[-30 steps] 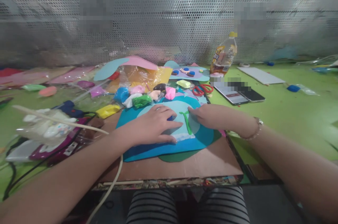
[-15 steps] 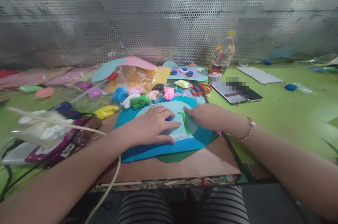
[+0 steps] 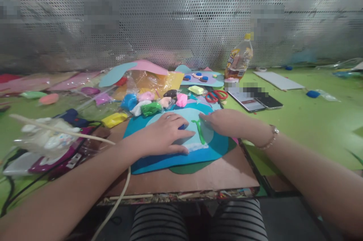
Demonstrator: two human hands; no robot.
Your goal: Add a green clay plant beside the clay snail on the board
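Between your left hand [image 3: 167, 134] and right hand [image 3: 219, 122] you have only a narrow channel over the sheet [image 3: 176, 163], with the green strip [image 3: 200, 134] lying in it. On the near side, you have room to slide low across the board [image 3: 227, 176], except at left, where the cable [image 3: 124, 190] passes under your left forearm [image 3: 96, 176] and over the board's edge. Beyond the sheet, crowded clay packs [image 3: 151, 108] block you low down; scissors [image 3: 216, 96] lie just behind your right hand. Past your right forearm [image 3: 306, 165], the table [image 3: 320, 131] offers you a wide lane, bounded on the far side by the phones [image 3: 251, 101] and upright bottle [image 3: 239, 59]. Mesh [image 3: 181, 14] walls off the back.
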